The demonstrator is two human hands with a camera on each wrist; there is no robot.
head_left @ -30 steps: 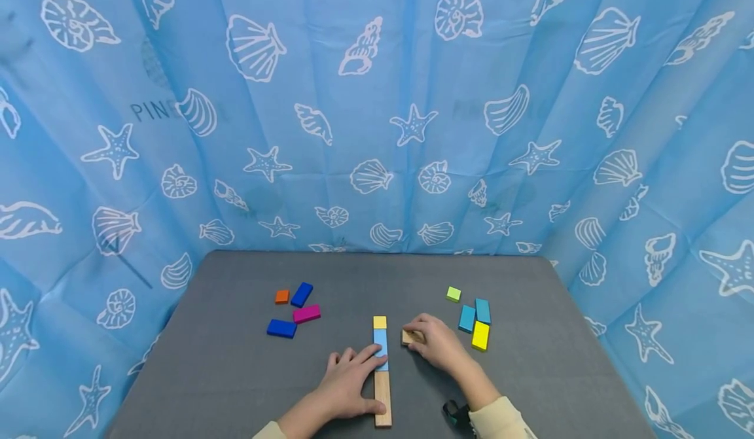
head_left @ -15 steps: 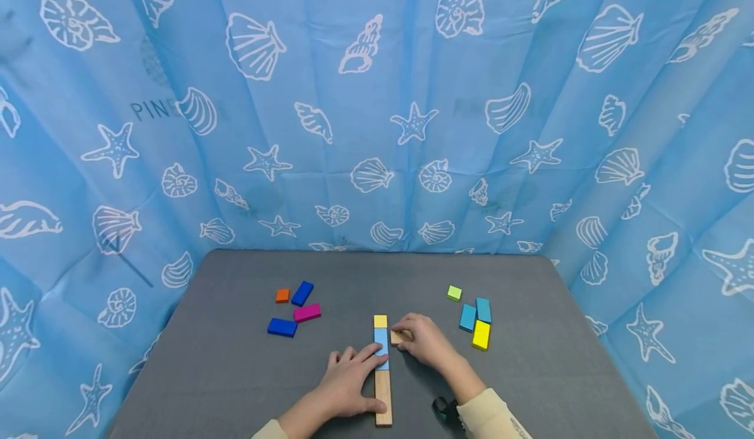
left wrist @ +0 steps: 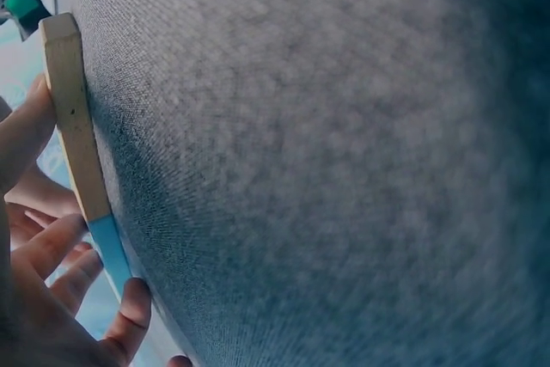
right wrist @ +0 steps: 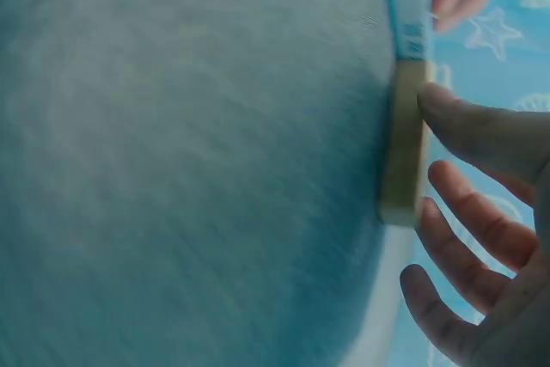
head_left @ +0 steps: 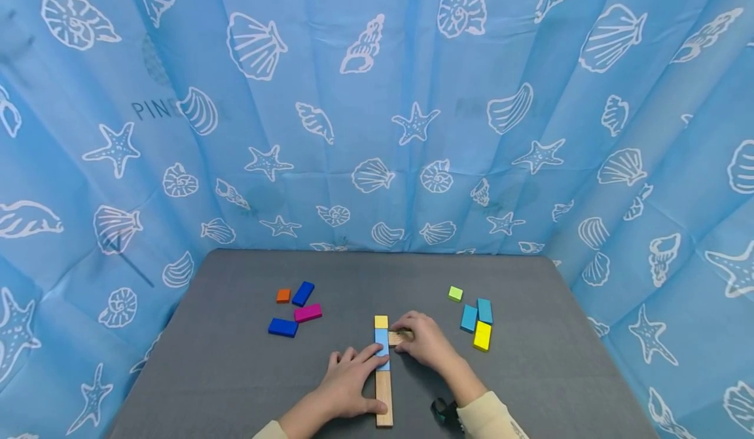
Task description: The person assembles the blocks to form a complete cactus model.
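Note:
A row of blocks runs away from the near edge: a long plain wooden block point(head_left: 384, 385), a light blue block point(head_left: 381, 338) and a small pale yellow one point(head_left: 381, 322). My left hand point(head_left: 349, 386) rests along its left side, fingers spread; fingertips touch the light blue block and the thumb touches the long wooden block point(left wrist: 73, 118). On the other side, my right hand point(head_left: 429, 344) pinches a short wooden block point(head_left: 397, 339) lying crosswise. Its end meets the light blue block's side, as the right wrist view shows with this wooden block point(right wrist: 402, 143).
At left lie an orange block point(head_left: 283, 296), two dark blue blocks point(head_left: 283, 328) and a magenta block point(head_left: 308, 313). At right are a lime green block point(head_left: 455, 294), two teal blocks point(head_left: 468, 318) and a yellow block point(head_left: 482, 336). A patterned blue curtain point(head_left: 330, 197) hangs behind the grey table point(head_left: 235, 373).
My right hand has slid the short wooden block leftward, closing the gap to the light blue block. The left hand has stayed in place on the row.

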